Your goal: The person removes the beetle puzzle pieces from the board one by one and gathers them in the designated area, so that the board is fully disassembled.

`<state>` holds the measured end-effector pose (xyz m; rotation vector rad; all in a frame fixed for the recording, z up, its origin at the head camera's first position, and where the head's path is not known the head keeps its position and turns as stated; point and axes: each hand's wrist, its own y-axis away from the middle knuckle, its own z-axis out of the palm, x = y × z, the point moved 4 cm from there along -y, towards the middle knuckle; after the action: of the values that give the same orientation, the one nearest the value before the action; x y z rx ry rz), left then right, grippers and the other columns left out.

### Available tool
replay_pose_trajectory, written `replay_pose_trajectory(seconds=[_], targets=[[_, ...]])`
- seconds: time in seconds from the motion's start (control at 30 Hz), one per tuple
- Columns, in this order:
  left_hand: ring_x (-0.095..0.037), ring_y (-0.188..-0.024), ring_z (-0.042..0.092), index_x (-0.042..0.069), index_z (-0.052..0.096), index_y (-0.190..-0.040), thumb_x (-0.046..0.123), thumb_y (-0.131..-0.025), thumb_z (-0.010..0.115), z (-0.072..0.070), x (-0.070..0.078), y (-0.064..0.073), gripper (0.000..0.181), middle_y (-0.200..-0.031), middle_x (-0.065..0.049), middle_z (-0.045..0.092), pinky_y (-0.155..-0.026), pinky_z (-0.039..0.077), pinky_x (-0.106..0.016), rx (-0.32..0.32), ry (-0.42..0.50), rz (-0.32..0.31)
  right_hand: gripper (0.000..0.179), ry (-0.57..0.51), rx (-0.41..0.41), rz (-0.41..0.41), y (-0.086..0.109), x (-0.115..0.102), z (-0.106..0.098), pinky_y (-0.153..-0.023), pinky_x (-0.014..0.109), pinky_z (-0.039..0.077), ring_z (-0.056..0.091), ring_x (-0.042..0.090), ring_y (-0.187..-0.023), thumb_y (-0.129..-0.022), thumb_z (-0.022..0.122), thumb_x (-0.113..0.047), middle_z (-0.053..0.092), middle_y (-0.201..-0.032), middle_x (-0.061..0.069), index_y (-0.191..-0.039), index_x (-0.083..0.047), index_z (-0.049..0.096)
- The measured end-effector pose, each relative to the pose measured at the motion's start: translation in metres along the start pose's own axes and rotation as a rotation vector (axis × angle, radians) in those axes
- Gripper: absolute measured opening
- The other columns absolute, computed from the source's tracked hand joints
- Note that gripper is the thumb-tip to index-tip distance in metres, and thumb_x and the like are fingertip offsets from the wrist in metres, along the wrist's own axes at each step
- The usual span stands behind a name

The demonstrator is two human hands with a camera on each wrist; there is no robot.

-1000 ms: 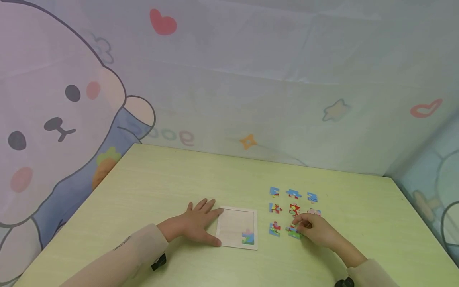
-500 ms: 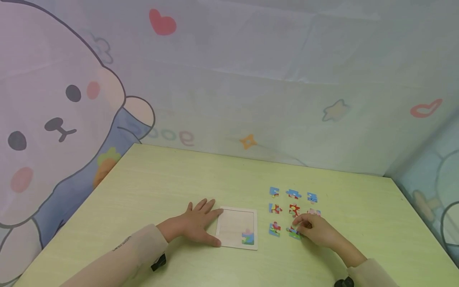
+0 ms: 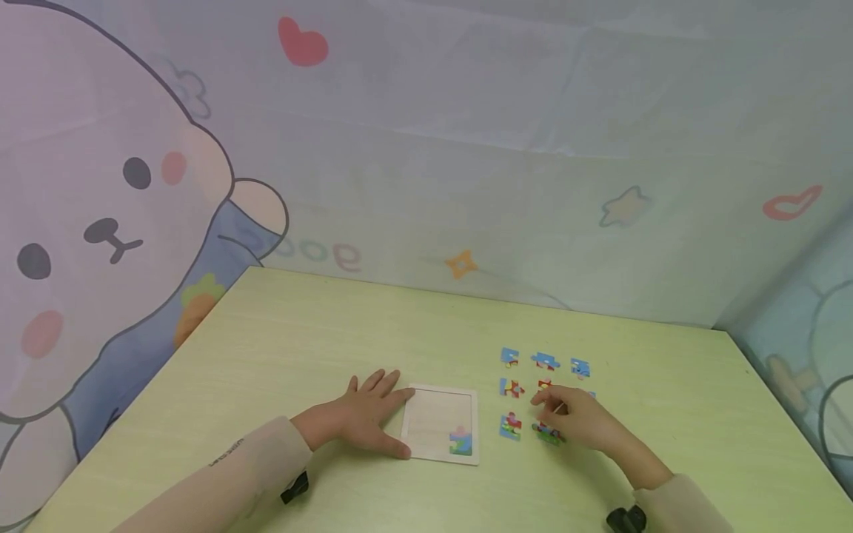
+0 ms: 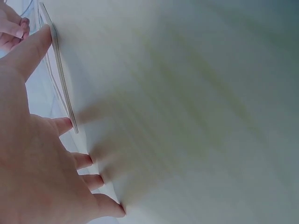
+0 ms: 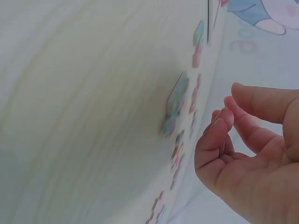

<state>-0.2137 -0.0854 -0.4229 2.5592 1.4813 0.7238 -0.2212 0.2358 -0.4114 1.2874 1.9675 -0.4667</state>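
Note:
In the head view my left hand [image 3: 369, 418] lies with fingers spread at the left side of a square wooden puzzle tray [image 3: 436, 462]. Its thumb and index finger touch the tray's edge, as the left wrist view also shows. One puzzle piece [image 3: 461, 442], blue, green and pink, sits in the tray's lower right corner. My right hand [image 3: 583, 422] hovers over the loose pieces with loosely bent fingers. No piece shows between its fingertips in the right wrist view. Just below it lies a bottom-row puzzle piece [image 3: 547, 434], partly hidden by the hand.
Several loose puzzle pieces lie in rows right of the tray, among them a blue piece [image 3: 546, 360], a red and yellow piece [image 3: 512, 388] and a red and green piece [image 3: 511, 426]. A printed cloth [image 3: 426, 148] hangs behind the pale table [image 3: 320, 326].
My right hand has let go of the bottom-row middle piece and risen slightly up and left, covering more of the middle row. The left hand and tray have stayed still.

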Motion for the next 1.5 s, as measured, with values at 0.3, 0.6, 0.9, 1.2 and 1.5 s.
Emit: replay_pose_trajectory(seconds=[0.3,0.6,0.9,1.2,1.5], targets=[[-0.037,-0.148,0.003,0.018,0.026,-0.153,0.063,-0.081,0.065,0.000,0.001,0.001,0.094,-0.161,-0.016,0.009,-0.110,0.004,-0.068,0.002,-0.002,0.006,0.024,-0.012,-0.037,-0.068,-0.011,-0.025,0.015,-0.059,0.025,0.045,0.052,0.010,-0.067,-0.091,0.066,-0.016,0.056,-0.084,0.002,-0.108,0.001,0.063],[-0.037,-0.148,0.003,0.018,0.027,-0.153,0.063,-0.080,0.066,0.001,-0.001,0.000,0.094,-0.161,-0.016,0.009,-0.110,0.004,-0.067,0.007,-0.001,-0.002,0.022,-0.001,-0.061,-0.146,-0.019,-0.042,0.028,-0.060,0.023,0.044,0.050,0.006,-0.067,-0.089,0.066,-0.011,0.056,-0.084,0.000,-0.106,0.002,0.064],[-0.037,-0.148,0.002,0.018,0.026,-0.153,0.064,-0.080,0.065,0.002,-0.002,-0.001,0.095,-0.161,-0.016,0.009,-0.110,0.004,-0.068,0.006,0.001,0.005,0.023,-0.004,-0.093,-0.156,-0.025,-0.057,0.042,-0.061,0.022,0.043,0.049,0.008,-0.068,-0.087,0.069,-0.012,0.056,-0.085,0.001,-0.106,0.001,0.064],[-0.037,-0.148,0.003,0.019,0.028,-0.153,0.065,-0.079,0.066,0.003,-0.003,-0.003,0.095,-0.161,-0.015,0.010,-0.110,0.005,-0.067,0.018,-0.007,-0.003,0.023,-0.017,-0.134,-0.159,-0.031,-0.068,0.056,-0.066,0.024,0.046,0.054,0.012,-0.075,-0.086,0.071,-0.011,0.059,-0.091,0.004,-0.106,-0.001,0.065],[-0.037,-0.148,0.003,0.019,0.028,-0.153,0.064,-0.079,0.066,0.004,-0.003,-0.003,0.094,-0.161,-0.015,0.010,-0.110,0.005,-0.067,0.017,-0.004,-0.009,0.026,0.028,-0.169,-0.097,-0.040,-0.063,0.072,-0.073,0.028,0.047,0.053,0.015,-0.082,-0.084,0.074,-0.012,0.059,-0.093,0.003,-0.107,-0.005,0.065]])
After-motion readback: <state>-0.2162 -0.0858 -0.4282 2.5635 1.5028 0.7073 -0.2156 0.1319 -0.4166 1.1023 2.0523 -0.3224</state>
